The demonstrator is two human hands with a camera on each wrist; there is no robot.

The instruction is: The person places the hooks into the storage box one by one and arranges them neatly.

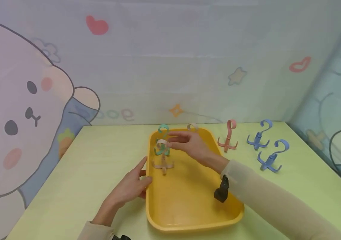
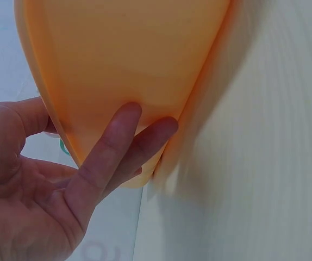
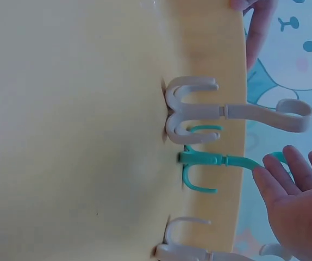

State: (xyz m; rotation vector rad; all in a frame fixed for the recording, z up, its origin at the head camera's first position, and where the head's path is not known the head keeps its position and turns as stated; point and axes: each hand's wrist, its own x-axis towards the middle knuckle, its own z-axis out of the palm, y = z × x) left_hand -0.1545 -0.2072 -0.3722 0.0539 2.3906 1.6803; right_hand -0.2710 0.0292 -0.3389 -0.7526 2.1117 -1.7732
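Observation:
A yellow tray (image 1: pixel 194 200) sits lengthwise before me. At its left side my left hand (image 1: pixel 129 186) pinches the rim, thumb over the edge and fingers against the outer wall (image 2: pixel 118 65). Inside stands a beige multi-prong hook (image 1: pixel 163 163), leaning upright by the left wall. Behind it is a green hook (image 1: pixel 162 146). My right hand (image 1: pixel 192 146) is beside the beige hook's curled top; in the right wrist view its fingers (image 3: pixel 303 174) are straight, near the green hook's curl (image 3: pixel 243 161). A pale hook (image 1: pixel 192 126) stands at the tray's back, partly hidden by that hand.
Right of the tray, a pink hook (image 1: pixel 228 138) and two blue hooks (image 1: pixel 258 138) stand on the pale green table (image 1: pixel 110 150). A printed cloth (image 1: pixel 170 66) with a cartoon animal hangs behind the table. A black wrist strap (image 1: pixel 222 190) sits over the right sleeve.

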